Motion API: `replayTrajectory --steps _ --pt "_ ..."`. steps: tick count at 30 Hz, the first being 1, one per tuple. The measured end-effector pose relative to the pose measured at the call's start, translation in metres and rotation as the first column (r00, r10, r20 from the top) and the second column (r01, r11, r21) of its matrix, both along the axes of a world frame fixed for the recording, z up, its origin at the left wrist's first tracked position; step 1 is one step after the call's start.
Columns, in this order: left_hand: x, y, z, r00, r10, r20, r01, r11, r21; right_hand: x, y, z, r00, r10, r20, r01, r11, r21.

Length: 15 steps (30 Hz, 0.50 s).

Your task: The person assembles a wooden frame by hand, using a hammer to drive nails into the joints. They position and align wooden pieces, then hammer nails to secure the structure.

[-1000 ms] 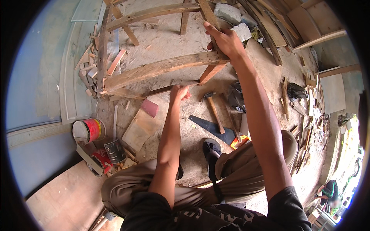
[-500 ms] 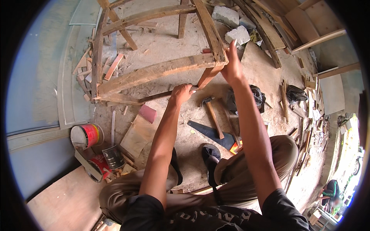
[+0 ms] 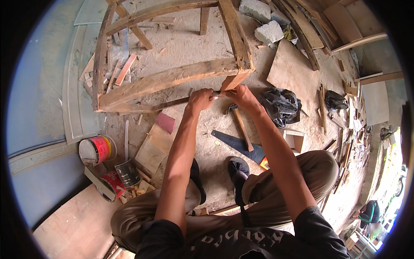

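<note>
A rough wooden frame (image 3: 168, 81) with several legs and rails stands before me. My left hand (image 3: 201, 99) is closed around a thin dark wooden rail (image 3: 172, 103) below the frame's near edge, close to the rail's right end. Right beside it, my right hand (image 3: 242, 97) is closed about the lower part of the near right leg (image 3: 234, 81), where rail and leg meet. Its fingertips are partly hidden. A hammer (image 3: 242, 127) and a handsaw (image 3: 235, 141) lie on the floor beneath my right forearm.
Paint cans (image 3: 98, 150) stand at the left by a blue panel. Black plastic bags (image 3: 280, 105), a plywood sheet (image 3: 293, 71) and concrete blocks (image 3: 268, 33) lie to the right. Wood scraps (image 3: 126, 69) are scattered at the far left. Another person (image 3: 370, 213) is at the lower right edge.
My right hand has come down from the frame's corner to the lower leg, near my left hand. The left hand keeps its hold on the rail. The frame appears shifted slightly left.
</note>
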State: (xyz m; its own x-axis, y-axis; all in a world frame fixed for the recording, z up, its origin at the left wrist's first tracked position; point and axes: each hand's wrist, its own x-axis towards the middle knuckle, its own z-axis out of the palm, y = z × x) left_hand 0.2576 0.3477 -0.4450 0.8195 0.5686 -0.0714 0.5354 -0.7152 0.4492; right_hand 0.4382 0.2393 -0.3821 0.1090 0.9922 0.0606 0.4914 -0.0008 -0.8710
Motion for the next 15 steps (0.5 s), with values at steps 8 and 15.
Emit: replayTrajectory --steps 8,15 --pt "-0.002 -0.003 0.006 0.996 0.024 0.081 -0.023 1.000 -0.015 0.004 -0.002 0.003 0.990 0.054 0.130 -0.051 0.998 -0.029" --pt "0.004 0.003 0.009 0.997 -0.005 0.071 0.009 0.998 -0.055 -0.002 -0.003 0.004 0.999 -0.006 0.043 0.009 0.997 -0.072"
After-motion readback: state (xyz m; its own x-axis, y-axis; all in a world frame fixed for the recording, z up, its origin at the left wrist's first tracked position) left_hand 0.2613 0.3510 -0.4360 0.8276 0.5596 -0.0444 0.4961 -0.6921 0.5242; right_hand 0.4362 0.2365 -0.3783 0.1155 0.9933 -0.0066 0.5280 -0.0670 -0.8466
